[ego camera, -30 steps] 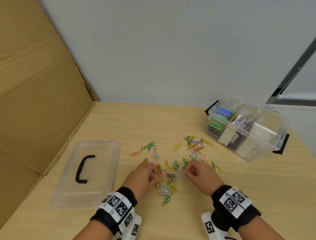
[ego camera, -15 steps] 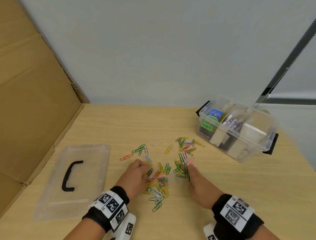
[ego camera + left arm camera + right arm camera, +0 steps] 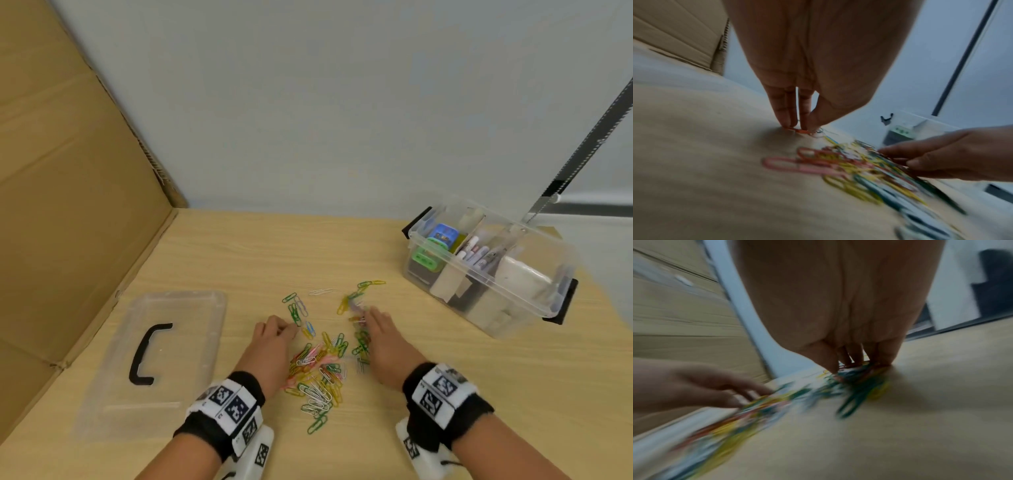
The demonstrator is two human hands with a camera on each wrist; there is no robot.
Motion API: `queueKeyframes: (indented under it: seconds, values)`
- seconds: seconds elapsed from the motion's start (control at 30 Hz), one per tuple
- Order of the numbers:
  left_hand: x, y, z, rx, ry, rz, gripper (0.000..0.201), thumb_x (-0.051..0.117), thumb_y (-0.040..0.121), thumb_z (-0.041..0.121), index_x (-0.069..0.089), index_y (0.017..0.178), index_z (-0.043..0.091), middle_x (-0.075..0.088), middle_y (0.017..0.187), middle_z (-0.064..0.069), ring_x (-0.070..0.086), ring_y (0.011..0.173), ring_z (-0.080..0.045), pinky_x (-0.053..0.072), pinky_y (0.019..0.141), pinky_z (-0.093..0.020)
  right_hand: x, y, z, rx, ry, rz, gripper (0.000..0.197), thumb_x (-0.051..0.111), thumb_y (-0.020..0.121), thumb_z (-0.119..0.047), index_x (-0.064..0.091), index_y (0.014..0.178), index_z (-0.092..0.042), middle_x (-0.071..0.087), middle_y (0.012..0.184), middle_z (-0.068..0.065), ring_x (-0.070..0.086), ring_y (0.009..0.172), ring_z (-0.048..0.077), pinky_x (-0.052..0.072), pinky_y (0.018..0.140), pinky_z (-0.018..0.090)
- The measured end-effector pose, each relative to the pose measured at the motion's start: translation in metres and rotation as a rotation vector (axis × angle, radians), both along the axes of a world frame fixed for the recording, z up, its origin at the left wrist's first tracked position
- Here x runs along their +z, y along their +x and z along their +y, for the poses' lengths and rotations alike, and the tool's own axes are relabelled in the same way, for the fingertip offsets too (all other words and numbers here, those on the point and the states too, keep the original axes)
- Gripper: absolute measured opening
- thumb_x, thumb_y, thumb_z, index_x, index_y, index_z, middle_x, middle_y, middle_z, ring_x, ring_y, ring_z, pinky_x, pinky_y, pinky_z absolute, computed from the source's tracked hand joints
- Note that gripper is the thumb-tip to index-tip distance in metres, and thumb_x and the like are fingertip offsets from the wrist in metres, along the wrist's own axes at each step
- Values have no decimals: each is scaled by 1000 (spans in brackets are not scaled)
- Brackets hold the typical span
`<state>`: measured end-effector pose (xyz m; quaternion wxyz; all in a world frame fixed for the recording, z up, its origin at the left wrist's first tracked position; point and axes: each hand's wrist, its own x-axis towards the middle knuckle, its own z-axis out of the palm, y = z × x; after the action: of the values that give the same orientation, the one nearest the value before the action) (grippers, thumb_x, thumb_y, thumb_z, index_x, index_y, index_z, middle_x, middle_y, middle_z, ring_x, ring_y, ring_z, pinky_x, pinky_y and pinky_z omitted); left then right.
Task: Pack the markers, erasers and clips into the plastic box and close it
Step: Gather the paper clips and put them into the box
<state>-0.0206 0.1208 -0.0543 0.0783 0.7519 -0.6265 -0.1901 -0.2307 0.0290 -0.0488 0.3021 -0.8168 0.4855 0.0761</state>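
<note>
- Dozens of coloured paper clips are lying loose on the wooden table, heaped at lower centre of the head view with strays above the heap; none appear packed.
- Markers and what look like erasers are already sitting in the clear plastic box, right of centre.
- Its lid is lying apart at lower left, so closing is outstanding.
- Left hand, fingers straight and close together, is pressing an orange clip against the table.
- Right hand, fingers extended together, is pressing green clips on the heap's right side.
- Judging by this, gathering is under way; transfer and closing remain.
</note>
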Motion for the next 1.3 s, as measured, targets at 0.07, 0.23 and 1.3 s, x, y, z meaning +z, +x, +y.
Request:
queueKeyframes:
  seconds: [0.07, 0.23, 1.3]
  values:
    - [-2, -6, 8, -31, -2, 62, 67, 45, 84, -5, 33, 144, 22, 34, 133, -1, 30, 117, -18, 35, 101, -24, 4, 1, 19, 61, -9, -10, 70, 28, 92, 1, -7, 152, -10, -13, 160, 7, -9, 148, 24, 3, 120, 33]
    - [12, 9, -20, 78, -65, 41, 66, 38, 85, -7, 29, 145, 18, 34, 136, -2, 31, 121, -19, 38, 102, -29, 23, 10, -19, -86, -108, -56, 70, 34, 88, 4, 11, 152, -11, 10, 160, 7, 13, 146, 23, 18, 119, 36]
    - [13, -43, -65, -391, 158, -98, 70, 65, 82, 10, 37, 142, 34, 31, 144, 5, 32, 127, -21, 37, 107, -34, 51, -91, -56, -386, -833, -82, 58, 60, 73, 12, 55, 128, -5, 60, 127, 18, 55, 120, 33, 39, 107, 43]
